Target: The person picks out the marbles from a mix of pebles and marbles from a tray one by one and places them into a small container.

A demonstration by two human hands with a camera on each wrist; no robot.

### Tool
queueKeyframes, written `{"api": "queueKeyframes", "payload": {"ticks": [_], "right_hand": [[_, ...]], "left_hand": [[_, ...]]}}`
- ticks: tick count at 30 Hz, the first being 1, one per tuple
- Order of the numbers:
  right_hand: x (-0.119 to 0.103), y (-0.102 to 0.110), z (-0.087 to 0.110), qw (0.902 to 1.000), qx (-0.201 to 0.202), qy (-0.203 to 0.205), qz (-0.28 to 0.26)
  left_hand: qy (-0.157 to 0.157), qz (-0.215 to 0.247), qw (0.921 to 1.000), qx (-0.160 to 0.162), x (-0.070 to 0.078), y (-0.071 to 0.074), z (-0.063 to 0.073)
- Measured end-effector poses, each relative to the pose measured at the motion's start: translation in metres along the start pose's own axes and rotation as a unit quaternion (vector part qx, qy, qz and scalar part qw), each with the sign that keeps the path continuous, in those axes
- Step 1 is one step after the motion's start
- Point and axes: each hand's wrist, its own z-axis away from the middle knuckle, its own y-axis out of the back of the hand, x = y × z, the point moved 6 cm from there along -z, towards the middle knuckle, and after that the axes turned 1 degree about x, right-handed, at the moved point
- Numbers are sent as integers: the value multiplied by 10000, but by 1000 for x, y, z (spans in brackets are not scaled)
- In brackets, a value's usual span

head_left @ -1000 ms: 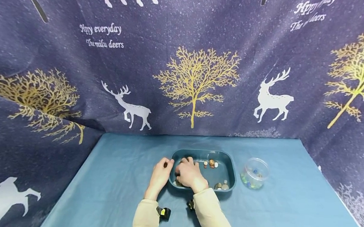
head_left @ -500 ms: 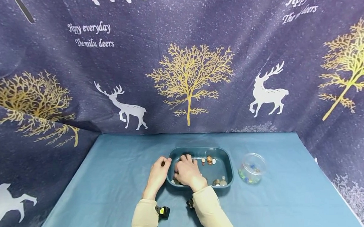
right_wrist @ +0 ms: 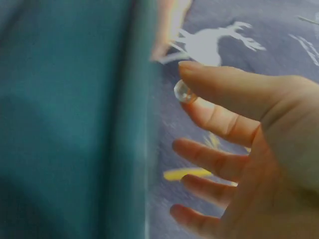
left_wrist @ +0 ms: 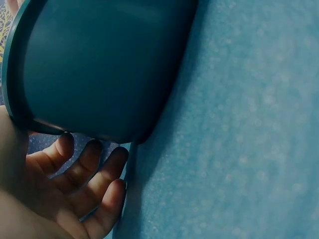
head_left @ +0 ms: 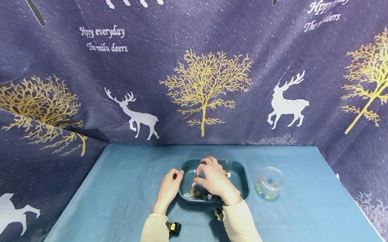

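Observation:
A dark teal rectangular tray (head_left: 234, 161) sits on the table, with several pebbles (head_left: 195, 195) inside, mostly along its near side. My left hand (head_left: 170, 184) holds the tray's left end, thumb at the rim; in the left wrist view the fingertips (left_wrist: 119, 154) touch or nearly touch its outer wall (left_wrist: 99, 64). Over the tray's middle is my right hand (head_left: 214, 178), covering part of the contents. It pinches a clear glass marble (right_wrist: 183, 91) between thumb and index finger, the other fingers spread apart. That marble is too small to make out in the head view.
Right of the tray stands a clear round plastic jar (head_left: 270, 184) with several green, blue and other coloured marbles in it. A teal cloth (head_left: 129, 176) covers the table. Behind it hangs a dark blue curtain (head_left: 184, 34) printed with deer and trees.
My right hand has risen from the tray's left part and moved right, uncovering pebbles there. My left hand stays at the tray's left end. The head view has shifted slightly.

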Motion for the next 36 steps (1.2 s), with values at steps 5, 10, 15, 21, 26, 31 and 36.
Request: {"api": "queueKeyframes", "payload": {"ticks": [5, 10, 15, 21, 26, 31, 36], "right_hand": [[10, 28, 9, 9987, 453, 232, 64], [26, 56, 19, 9949, 875, 400, 319], [50, 78, 32, 9923, 1159, 379, 237], [78, 104, 50, 9824, 1824, 399, 17], [99, 123, 69, 9772, 2120, 91, -10], [118, 127, 82, 9750, 2210, -183, 135], [130, 128, 87, 9751, 2186, -327, 150]], "left_hand": [[-48, 49, 10000, -8, -2, 0, 1], [-84, 55, 9999, 55, -2, -1, -1], [-62, 142, 9999, -10, -1, -1, 0], [-6, 236, 9997, -48, -2, 0, 1], [-41, 266, 9996, -21, -2, 1, 1], [-4, 271, 9996, -54, -2, 0, 2], [-12, 217, 9997, -66, -4, -1, 1]]}}
